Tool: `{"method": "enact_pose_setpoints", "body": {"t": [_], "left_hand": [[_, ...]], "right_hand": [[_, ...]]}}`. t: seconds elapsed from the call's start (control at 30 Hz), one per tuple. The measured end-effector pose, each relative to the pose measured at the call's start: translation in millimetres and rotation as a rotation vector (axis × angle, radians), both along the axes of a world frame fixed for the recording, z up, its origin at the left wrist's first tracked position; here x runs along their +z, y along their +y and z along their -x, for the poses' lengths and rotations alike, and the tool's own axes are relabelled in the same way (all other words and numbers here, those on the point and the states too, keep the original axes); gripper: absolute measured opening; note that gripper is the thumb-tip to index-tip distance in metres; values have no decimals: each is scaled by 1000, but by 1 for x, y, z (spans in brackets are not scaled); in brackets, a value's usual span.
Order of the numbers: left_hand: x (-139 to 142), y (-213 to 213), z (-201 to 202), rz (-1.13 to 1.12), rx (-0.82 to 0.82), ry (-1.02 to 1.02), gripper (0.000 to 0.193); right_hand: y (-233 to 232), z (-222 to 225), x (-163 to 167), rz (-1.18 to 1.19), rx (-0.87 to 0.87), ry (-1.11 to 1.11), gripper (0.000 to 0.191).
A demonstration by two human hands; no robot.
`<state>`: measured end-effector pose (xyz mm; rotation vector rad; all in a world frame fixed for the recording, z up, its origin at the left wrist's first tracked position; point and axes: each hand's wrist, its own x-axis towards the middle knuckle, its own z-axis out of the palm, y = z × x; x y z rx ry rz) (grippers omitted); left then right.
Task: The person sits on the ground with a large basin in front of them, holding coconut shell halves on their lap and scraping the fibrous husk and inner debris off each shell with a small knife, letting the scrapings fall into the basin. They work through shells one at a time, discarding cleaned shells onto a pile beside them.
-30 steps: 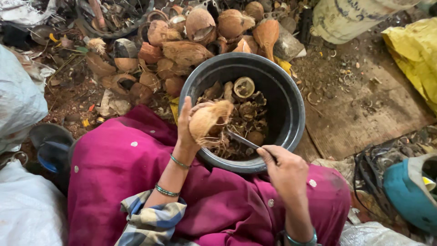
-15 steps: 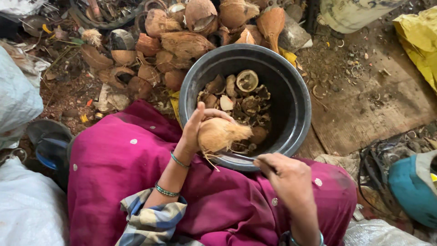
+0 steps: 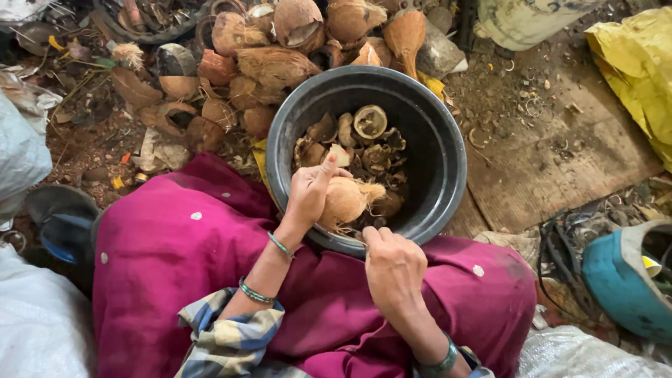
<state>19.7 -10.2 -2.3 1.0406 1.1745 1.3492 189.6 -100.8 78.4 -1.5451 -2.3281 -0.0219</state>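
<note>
My left hand (image 3: pixel 308 192) grips a husked, pale brown coconut (image 3: pixel 344 201) with loose fibres, held over the near side of a round black basin (image 3: pixel 448 140). My right hand (image 3: pixel 393 264) is closed just below the basin's near rim, next to the coconut. Earlier frames show a thin dark blade in it, which is hidden under the fingers at this moment. The basin holds several shell pieces and a halved coconut (image 3: pixel 369 122). It rests against my lap, covered in magenta cloth (image 3: pixel 189 252).
A pile of brown coconuts and husks (image 3: pixel 280 63) lies beyond the basin. To the right are a wooden board (image 3: pixel 553 168), a yellow sack (image 3: pixel 637 77) and a teal container (image 3: pixel 623 280). White sacks (image 3: pixel 28 322) sit at left.
My left hand has lowered and turned the coconut toward the basin's near rim. My right hand has drawn back over my lap, and the blade is out of sight.
</note>
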Motion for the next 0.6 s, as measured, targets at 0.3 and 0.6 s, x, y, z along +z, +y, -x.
{"method": "enact_pose_setpoints", "body": {"t": [0.3, 0.6], "left_hand": [[17, -2, -6, 32, 144, 247, 56], [-2, 3, -6, -81, 273, -95, 63]], "right_hand": [[5, -4, -10, 94, -70, 38, 5], [36, -24, -17, 159, -293, -59, 27]]}}
